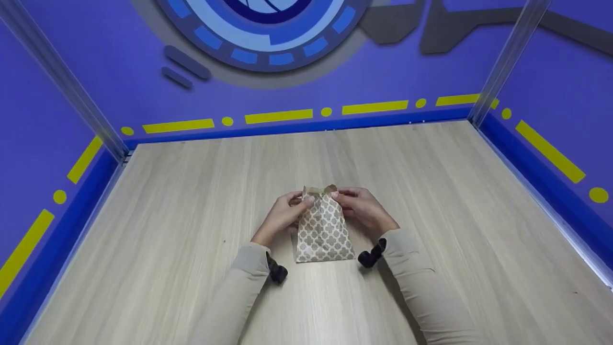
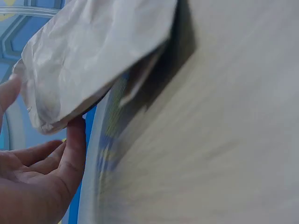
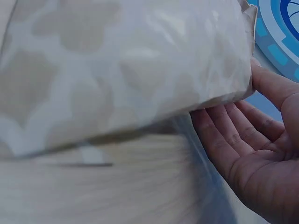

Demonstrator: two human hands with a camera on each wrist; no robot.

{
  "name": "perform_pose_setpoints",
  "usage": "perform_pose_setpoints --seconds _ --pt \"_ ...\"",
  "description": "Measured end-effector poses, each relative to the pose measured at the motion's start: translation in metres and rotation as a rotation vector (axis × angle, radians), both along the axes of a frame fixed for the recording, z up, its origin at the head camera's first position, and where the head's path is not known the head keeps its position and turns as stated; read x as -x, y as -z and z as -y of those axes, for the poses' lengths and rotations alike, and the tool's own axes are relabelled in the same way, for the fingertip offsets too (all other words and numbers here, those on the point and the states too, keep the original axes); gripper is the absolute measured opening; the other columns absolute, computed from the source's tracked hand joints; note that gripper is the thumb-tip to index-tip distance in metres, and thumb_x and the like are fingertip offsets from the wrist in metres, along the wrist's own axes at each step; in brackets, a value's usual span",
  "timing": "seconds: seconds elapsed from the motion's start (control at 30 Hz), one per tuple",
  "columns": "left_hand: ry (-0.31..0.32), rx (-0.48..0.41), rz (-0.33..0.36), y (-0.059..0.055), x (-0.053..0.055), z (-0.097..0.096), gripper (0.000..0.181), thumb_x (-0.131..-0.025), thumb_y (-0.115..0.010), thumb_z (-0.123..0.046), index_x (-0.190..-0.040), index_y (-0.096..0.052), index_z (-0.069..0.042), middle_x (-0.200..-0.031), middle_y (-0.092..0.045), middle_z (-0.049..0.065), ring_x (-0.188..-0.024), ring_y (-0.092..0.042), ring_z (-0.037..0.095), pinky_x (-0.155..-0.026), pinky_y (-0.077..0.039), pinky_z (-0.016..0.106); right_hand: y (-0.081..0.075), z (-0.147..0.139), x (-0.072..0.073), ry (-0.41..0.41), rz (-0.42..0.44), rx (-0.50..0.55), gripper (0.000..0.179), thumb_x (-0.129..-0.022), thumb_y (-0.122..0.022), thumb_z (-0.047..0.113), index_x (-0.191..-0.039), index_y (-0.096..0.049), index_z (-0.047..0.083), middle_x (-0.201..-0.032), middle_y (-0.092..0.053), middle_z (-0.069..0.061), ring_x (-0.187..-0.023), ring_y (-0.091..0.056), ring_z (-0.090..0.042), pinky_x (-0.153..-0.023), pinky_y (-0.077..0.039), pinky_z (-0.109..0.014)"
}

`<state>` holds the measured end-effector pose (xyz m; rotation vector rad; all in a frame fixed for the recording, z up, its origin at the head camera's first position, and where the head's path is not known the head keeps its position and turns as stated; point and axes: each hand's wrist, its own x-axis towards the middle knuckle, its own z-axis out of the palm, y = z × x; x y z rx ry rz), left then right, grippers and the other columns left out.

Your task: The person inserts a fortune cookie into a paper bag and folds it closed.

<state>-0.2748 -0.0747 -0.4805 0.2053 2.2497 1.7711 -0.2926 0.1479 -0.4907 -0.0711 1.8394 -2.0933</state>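
Note:
A paper bag [image 1: 323, 232] with a tan and white quatrefoil pattern stands tilted in the middle of the table, its lower edge toward me. Its brown top edge is creased. My left hand [image 1: 281, 216] pinches the upper left side, thumb on the patterned front and fingers behind. On the upper right side my right hand [image 1: 366, 209] holds the bag the same way. In the left wrist view the bag [image 2: 103, 51] looks pale and wrinkled above the fingers. The right wrist view shows the bag [image 3: 135, 74] close up between thumb and fingers. What is inside is hidden.
The pale wood-grain table [image 1: 191, 191] reaches blue-purple walls [image 1: 110, 72] at the back and both sides. Metal posts [image 1: 510, 57] stand at the back corners. A black strap device [image 1: 371, 254] sits on each wrist.

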Motion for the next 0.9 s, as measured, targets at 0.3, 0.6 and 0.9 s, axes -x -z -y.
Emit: perform_pose_setpoints --seconds 0.3,0.6,0.9 --pt "-0.074 -0.092 -0.051 -0.0004 0.0024 -0.0058 0.051 -0.079 -0.068 -0.032 -0.116 -0.055 0.002 -0.098 -0.063 0.013 -0.075 -0.060 0.013 -0.063 -0.051 0.025 -0.0048 0.0052 -0.0021 0.111 -0.013 0.008 0.034 -0.080 -0.068 0.020 -0.103 -0.060 -0.004 -0.091 -0.063 -0.009 -0.079 -0.062 -0.018 -0.071 -0.052 -0.030" --pt "-0.208 -0.125 -0.102 -0.0010 0.0030 -0.0062 0.033 -0.079 -0.069 -0.019 -0.102 -0.062 0.003 -0.085 -0.066 0.008 -0.067 -0.059 0.009 -0.066 -0.052 0.033 -0.0074 0.0070 -0.0013 0.192 -0.057 0.051 0.024 -0.079 -0.069 0.017 -0.092 -0.063 -0.003 -0.084 -0.062 -0.007 -0.078 -0.062 -0.017 -0.070 -0.052 -0.032" --pt "-0.291 -0.144 -0.131 -0.0011 0.0039 -0.0047 0.029 -0.078 -0.070 -0.012 -0.101 -0.065 0.004 -0.082 -0.064 0.006 -0.067 -0.057 0.007 -0.059 -0.050 0.020 -0.0069 0.0050 -0.0010 0.223 -0.108 0.035 0.020 -0.080 -0.069 0.016 -0.088 -0.064 -0.002 -0.074 -0.062 -0.003 -0.069 -0.060 -0.012 -0.071 -0.050 -0.034"
